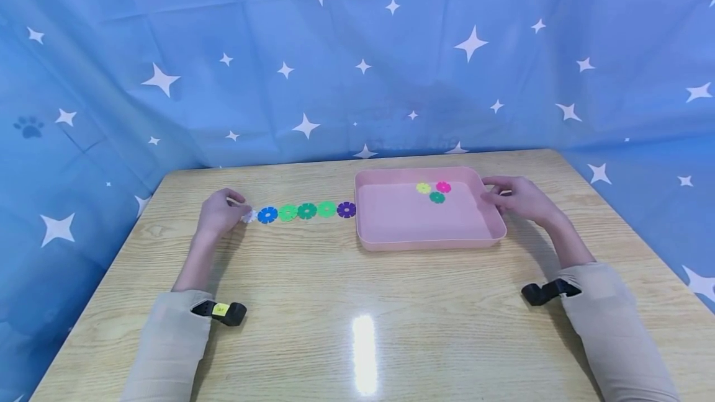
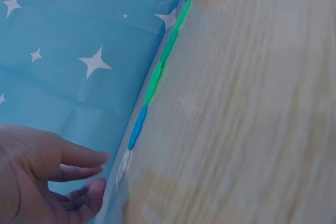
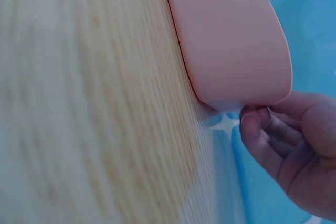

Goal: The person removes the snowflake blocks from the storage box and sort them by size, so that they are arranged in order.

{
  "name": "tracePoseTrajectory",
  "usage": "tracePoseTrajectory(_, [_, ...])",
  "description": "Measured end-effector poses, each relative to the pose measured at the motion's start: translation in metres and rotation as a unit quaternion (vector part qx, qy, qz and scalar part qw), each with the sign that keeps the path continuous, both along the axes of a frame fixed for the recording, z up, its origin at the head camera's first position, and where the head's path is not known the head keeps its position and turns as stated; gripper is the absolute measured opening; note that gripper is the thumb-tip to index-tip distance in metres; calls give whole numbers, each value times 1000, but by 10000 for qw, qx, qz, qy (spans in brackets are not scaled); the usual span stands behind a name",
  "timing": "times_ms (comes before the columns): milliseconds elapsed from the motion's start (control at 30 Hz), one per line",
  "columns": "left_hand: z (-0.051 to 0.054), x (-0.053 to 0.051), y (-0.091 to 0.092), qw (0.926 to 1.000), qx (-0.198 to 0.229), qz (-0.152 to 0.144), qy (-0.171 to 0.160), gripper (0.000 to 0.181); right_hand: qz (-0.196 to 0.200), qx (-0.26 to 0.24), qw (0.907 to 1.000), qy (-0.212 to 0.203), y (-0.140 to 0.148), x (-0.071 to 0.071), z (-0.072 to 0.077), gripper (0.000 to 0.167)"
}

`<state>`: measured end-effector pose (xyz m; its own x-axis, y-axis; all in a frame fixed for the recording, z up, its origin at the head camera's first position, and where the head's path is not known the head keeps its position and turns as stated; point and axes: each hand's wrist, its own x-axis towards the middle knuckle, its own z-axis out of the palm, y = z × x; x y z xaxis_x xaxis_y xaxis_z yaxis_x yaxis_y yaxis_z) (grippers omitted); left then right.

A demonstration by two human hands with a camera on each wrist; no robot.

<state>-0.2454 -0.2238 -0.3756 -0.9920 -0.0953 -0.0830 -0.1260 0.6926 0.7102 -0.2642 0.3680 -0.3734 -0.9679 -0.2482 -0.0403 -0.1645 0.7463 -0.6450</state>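
Observation:
Several flower-shaped discs lie in a row: a whitish disc [image 1: 249,216] at the left end, then a blue disc [image 1: 267,214], green ones, and a purple disc [image 1: 346,209] against the pink tray [image 1: 427,245]. My left hand [image 1: 220,211] is at the whitish disc; in the left wrist view the fingers of the left hand [image 2: 47,174] are bent and apart, just beside the white disc [image 2: 123,167]. My right hand [image 1: 522,197] grips the tray's right wall; in the right wrist view, the fingertips of the right hand [image 3: 299,145] meet the tray's end [image 3: 236,51].
Inside the tray, towards its back, lie a yellow disc [image 1: 423,188], a pink disc [image 1: 444,187] and a green disc [image 1: 437,198]. The wooden table [image 1: 290,303] ends at a blue curtain [image 1: 335,79] with white stars. A black wrist camera is on each sleeve.

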Motion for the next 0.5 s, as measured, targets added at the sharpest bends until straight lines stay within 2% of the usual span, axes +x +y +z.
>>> tracePoseTrajectory(100, [1,-3,12,9988,222,-216,372,33,-10,-8,10000,-4,0,0,0,53])
tracePoseTrajectory(200, [2,-7,33,9958,523,-531,523,33,11,-13,10000,-16,1,-1,-1,54])
tracePoseTrajectory(367, [5,-12,84,9865,1029,-1054,709,28,17,-37,10000,-50,3,-2,-3,54])
tracePoseTrajectory(500, [9,-17,130,9745,1292,-1535,1008,24,15,-23,10000,-48,1,-1,-1,54])
